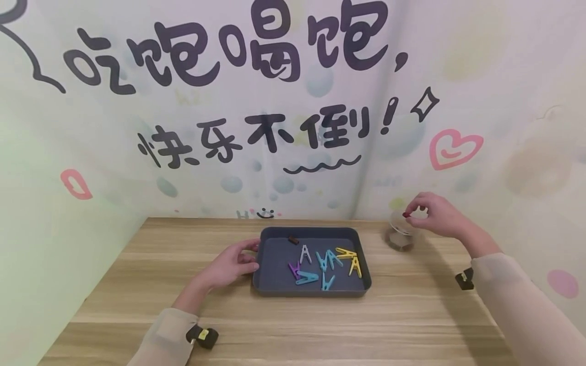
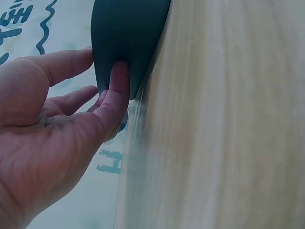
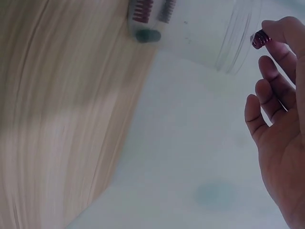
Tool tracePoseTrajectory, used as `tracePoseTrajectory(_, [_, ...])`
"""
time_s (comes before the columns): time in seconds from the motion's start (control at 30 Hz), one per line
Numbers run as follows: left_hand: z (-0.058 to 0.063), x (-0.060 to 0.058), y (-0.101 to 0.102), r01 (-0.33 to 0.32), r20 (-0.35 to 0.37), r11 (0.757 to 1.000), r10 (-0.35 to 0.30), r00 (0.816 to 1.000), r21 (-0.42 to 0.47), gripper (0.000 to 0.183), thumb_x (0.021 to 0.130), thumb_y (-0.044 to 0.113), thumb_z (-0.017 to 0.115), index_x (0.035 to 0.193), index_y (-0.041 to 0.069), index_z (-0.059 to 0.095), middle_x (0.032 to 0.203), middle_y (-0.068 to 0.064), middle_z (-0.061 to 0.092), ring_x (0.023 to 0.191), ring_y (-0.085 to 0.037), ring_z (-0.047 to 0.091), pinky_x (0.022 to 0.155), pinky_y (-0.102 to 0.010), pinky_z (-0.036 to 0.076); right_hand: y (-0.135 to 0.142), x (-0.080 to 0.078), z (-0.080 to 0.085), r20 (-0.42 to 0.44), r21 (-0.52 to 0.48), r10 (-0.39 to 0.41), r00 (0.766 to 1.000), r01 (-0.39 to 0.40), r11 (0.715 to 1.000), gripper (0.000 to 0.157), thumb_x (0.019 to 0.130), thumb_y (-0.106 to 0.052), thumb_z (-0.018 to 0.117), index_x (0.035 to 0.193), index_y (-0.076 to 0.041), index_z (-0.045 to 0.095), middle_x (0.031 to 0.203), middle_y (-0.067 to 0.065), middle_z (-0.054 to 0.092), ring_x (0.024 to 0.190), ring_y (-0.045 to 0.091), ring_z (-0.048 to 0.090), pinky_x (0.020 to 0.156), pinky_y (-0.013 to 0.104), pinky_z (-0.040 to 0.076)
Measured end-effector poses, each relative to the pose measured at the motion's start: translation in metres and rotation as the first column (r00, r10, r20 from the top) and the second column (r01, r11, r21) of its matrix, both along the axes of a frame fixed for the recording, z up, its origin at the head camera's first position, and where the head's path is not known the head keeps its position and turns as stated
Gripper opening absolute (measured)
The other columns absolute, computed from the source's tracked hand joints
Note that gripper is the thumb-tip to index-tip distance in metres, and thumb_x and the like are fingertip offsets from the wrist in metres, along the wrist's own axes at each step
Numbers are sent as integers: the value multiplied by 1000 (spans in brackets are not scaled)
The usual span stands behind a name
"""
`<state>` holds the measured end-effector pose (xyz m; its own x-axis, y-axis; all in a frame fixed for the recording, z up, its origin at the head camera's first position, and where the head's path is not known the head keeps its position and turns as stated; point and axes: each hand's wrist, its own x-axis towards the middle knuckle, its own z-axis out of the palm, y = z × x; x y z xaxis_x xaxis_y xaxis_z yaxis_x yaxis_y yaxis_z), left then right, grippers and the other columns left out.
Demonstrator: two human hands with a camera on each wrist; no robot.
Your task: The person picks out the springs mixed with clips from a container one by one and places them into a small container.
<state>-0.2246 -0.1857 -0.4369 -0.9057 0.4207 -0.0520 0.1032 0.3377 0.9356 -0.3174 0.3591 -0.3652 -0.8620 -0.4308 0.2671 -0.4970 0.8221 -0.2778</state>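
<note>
My right hand pinches a small dark red hair claw clip between thumb and forefinger, close over the mouth of a clear jar. Its other fingers are loosely bent. Dark claw clips with toothed edges show through the jar's wall near its bottom. At the left end of a dark grey-blue tray, the fingers of my left hand touch the outer wall and rim. Inside the tray lie a small brown clip and several clothespins: blue, yellow, purple and grey.
The wooden table reaches back to a printed wall cloth with large dark lettering. The jar stands right of the tray, near the table's back edge. Each sleeve has a small black device strapped at the wrist.
</note>
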Motion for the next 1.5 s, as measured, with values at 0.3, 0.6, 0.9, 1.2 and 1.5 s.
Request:
tracePoseTrajectory(0.3, [-1, 0, 0, 0, 4, 1000, 0, 1000, 7, 65, 90, 5, 63, 147, 3, 32, 140, -21, 43, 112, -34, 58, 87, -32, 54, 8, -7, -10, 49, 12, -5, 999, 4, 1000, 16, 80, -23, 76, 92, -17, 70, 97, 1, 62, 96, 25, 54, 79, 43, 47])
tracePoseTrajectory(0.6, [-1, 0, -1, -7, 12, 1000, 7, 1000, 0, 65, 90, 6, 64, 147, 4, 33, 140, -19, 43, 112, -32, 58, 87, -33, 54, 7, -7, -15, 27, -31, 2, 1000, -1, 1000, 41, 81, -24, 75, 117, -8, 62, 110, 6, 62, 102, 25, 53, 89, 49, 46])
tracePoseTrajectory(0.9, [-1, -1, -1, 7, 19, 1000, -7, 1000, 19, 65, 90, 5, 63, 147, 3, 31, 140, -20, 42, 112, -33, 58, 87, -31, 55, -15, -1, 0, 16, -18, 19, 1000, -19, 1000, 47, 80, -37, 76, 119, -18, 60, 117, 1, 59, 109, 26, 50, 90, 46, 45])
tracePoseTrajectory(1.2, [-3, -3, -2, 16, 7, 999, -16, 1000, 31, 65, 90, 4, 63, 147, 2, 31, 138, -21, 43, 113, -34, 57, 87, -30, 54, -48, 1, 13, -21, 11, 100, 995, -100, 995, 45, 77, -33, 78, 118, -24, 61, 114, -8, 57, 106, 14, 47, 91, 40, 43])
tracePoseTrajectory(1.5, [-2, -2, -2, 18, -7, 999, -18, 1000, 35, 66, 90, 2, 62, 147, 0, 30, 137, -24, 43, 111, -35, 58, 85, -28, 55, -89, 2, 21, 1, 33, 176, 984, -176, 984, 42, 78, -33, 77, 117, -29, 61, 116, -8, 58, 111, 16, 47, 94, 41, 43])
